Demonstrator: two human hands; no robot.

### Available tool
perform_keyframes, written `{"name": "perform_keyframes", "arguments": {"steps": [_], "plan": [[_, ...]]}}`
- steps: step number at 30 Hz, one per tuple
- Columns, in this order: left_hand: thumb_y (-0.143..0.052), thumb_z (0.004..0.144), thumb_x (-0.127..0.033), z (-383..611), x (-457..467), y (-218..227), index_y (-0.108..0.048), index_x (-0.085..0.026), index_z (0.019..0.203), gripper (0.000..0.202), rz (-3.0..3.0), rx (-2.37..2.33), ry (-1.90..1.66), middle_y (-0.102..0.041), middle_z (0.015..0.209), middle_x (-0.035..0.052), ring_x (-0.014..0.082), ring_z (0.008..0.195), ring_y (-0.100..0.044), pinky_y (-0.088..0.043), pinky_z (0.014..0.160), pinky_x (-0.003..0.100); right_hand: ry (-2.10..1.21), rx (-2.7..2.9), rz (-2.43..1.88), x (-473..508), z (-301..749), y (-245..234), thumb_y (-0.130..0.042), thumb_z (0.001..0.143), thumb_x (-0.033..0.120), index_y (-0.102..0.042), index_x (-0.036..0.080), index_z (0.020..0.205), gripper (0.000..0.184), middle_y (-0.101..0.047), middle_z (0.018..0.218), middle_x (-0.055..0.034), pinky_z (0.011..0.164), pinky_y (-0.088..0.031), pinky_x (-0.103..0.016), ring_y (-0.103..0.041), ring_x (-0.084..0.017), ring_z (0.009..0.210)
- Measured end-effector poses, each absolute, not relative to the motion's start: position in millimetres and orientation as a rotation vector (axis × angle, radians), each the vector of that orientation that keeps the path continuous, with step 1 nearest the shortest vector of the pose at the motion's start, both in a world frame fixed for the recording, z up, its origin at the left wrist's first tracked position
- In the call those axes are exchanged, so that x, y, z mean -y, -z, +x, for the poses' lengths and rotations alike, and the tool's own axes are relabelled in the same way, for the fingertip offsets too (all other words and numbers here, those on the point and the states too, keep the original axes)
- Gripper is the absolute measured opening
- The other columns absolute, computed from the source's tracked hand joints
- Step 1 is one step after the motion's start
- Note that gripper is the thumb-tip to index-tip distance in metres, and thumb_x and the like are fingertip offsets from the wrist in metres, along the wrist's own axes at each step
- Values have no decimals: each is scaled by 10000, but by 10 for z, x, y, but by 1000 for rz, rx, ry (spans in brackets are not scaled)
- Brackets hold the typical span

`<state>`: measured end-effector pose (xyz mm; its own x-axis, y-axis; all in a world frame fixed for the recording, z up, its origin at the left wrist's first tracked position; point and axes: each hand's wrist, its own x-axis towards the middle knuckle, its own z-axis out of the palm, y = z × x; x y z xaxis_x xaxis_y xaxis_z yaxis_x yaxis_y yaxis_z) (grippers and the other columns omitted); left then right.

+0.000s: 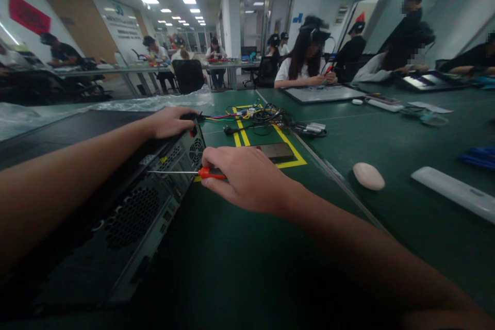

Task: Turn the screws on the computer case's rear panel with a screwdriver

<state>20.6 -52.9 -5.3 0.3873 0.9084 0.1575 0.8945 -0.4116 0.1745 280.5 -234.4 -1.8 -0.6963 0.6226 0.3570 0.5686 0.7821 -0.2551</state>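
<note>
A black desktop computer case (77,206) lies at the left, its rear panel with vent grilles and ports turned toward the right. My left hand (172,121) grips the far rear corner of the case, thumb and fingers bent over its edge. In my right hand (253,178) is a screwdriver (209,173) with an orange-red handle, held between thumb and fingers. Its thin shaft points left across the rear panel, and the tip appears at the panel's upper edge; contact with a screw cannot be made out.
A bundle of cables (270,116) lies beyond the case, by yellow tape (296,154) and a flat dark brown box (276,151). A pale mouse (368,176) and a long white bar (456,191) sit at the right. Clear plastic wrap (185,98) lies behind; people work across the green table.
</note>
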Motion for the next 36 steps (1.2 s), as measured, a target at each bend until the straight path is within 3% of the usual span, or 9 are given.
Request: {"name": "perform_keyframes", "arguments": {"steps": [7,14,20,24,29,36], "plan": [[-481,775,-538,215,545,39,-649,-185,1400,737,2579,-1654,-356,-668,1411,67,340,1281,-607,-436,1143,398,-118,2551,-938,2373,2802,-3,-540,1013,350,-646,171,1003,208,-689,964,-42,623,-244,-306,-544,-167,771],[-488,771,-536,190,504,36,-647,-199,1401,732,2602,-1639,-313,-681,1390,50,328,1277,-606,-449,1128,379,-116,2534,-995,2350,2748,76,-408,1075,395,-673,162,911,389,-695,925,-62,626,-261,-318,-569,-171,769],[-485,771,-551,171,481,61,-646,-206,1403,738,2592,-1628,-347,-673,1400,62,332,1296,-595,-423,1149,384,-172,2474,-938,2334,2767,106,-571,984,342,-581,168,1152,242,-711,957,-46,657,-303,-300,-612,-191,808],[-490,768,-547,176,483,53,-630,-182,1415,756,2575,-1612,-324,-672,1399,75,327,1291,-599,-427,1143,384,-178,2493,-917,2313,2784,105,-550,963,238,-572,183,1083,133,-702,948,-38,648,-288,-290,-597,-174,794],[-489,767,-550,186,505,53,-651,-233,1395,722,2565,-1639,-360,-681,1390,52,323,1283,-605,-426,1146,383,-201,2483,-911,2319,2787,67,-558,971,240,-577,183,1032,85,-695,918,-37,646,-276,-295,-578,-170,782],[-479,759,-571,186,506,59,-647,-205,1401,758,2562,-1627,-361,-668,1411,61,325,1298,-596,-407,1165,372,-222,2501,-914,2342,2796,29,-557,975,240,-586,176,1041,97,-696,951,-38,650,-292,-294,-582,-171,790]]}}
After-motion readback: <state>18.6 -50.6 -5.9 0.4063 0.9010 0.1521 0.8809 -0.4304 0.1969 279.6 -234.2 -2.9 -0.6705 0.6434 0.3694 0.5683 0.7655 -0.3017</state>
